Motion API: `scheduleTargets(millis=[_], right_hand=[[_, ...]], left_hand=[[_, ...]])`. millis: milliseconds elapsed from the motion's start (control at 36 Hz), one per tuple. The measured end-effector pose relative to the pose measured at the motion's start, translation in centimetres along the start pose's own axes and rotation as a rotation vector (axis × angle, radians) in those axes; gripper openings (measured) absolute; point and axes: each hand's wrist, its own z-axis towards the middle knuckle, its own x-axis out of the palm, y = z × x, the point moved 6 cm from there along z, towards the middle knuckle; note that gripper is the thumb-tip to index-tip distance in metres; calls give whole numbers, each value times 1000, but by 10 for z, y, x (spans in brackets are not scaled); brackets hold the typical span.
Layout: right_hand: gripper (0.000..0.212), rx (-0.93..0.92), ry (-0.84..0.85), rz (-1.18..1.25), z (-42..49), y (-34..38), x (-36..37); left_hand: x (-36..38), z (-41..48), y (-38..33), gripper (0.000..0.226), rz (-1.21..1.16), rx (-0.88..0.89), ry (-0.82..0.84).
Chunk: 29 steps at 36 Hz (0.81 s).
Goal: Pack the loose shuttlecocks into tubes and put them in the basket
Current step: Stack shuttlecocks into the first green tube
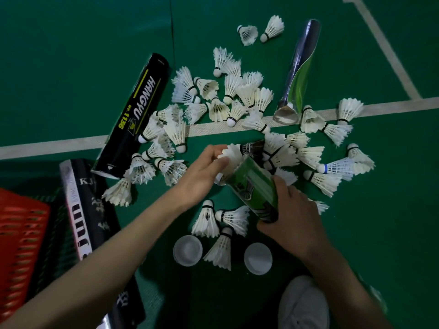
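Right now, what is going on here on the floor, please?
A person's right hand grips a green cardboard tube while the left hand holds a white feather shuttlecock at its open mouth. Many more loose shuttlecocks lie around on the green court floor. The red plastic basket stands at the left.

white feather shuttlecocks (228, 93) all over the green court floor (71, 55), black cardboard tube (135, 115) has yellow lettering, plastic basket (21, 236) is red-orange

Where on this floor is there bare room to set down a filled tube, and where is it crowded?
Bare floor left of the black tube, beyond the white line, and at the far right. Crowded: the shuttlecocks mid-floor.
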Motion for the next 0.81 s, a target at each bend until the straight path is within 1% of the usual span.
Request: scheduleTargets(millis=[56,83,167,222,306,417,528,639,722,806], right_hand=[[101,-12,-10,-5,-2,3,-2],[102,-14,-12,-6,-3,3,-3],[102,-10,-21,-20,-5,6,-6],[100,-15,-27,-51,-6,7,-7],[97,-20,-29,-94,-6,9,-7],[99,16,-11,-60,-3,2,-3],[102,60,17,-27,0,-10,6],[99,113,44,6,8,-22,10],[101,174,69,33,13,-33,10],[105,224,75,75,16,-43,9]], left_hand=[[5,-5,-3,45,67,15,18],[9,-8,-5,50,101,19,34],[16,-14,-5,54,129,19,55],[18,-17,-4,55,96,10,58],[33,-24,-4,58,20,-1,129],[40,-18,0,64,14,-34,148],[42,1,7,52,-6,-121,168],[41,27,11,43,61,-135,99],[42,52,10,37,263,-112,81],[51,76,-3,40,458,13,90]])
